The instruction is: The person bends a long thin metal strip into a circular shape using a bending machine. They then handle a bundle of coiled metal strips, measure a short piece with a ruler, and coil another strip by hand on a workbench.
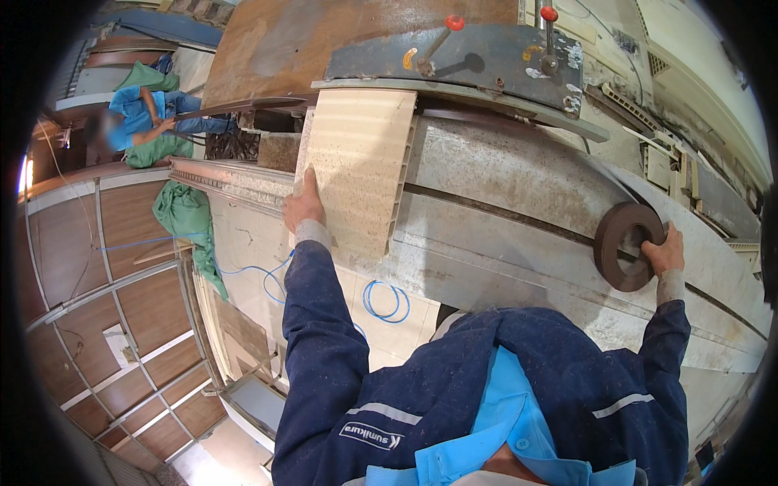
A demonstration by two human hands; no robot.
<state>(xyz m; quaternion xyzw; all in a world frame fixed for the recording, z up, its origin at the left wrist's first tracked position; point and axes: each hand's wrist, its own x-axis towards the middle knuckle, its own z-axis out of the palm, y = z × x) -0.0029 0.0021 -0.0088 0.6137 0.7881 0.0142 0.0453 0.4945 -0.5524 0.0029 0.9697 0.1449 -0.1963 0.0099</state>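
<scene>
Part of roll [608, 249] behind right hand [667, 253]

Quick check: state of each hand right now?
Left hand: at the left edge of the cream panel; whether it grips cannot be told.
Right hand: closed, holding the brown roll.

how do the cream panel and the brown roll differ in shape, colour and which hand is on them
The cream panel is a long flat board; the brown roll is a thick ring with an open centre. The panel is pale, the roll dark. The left hand touches the panel's edge; the right hand grips the roll.
</scene>
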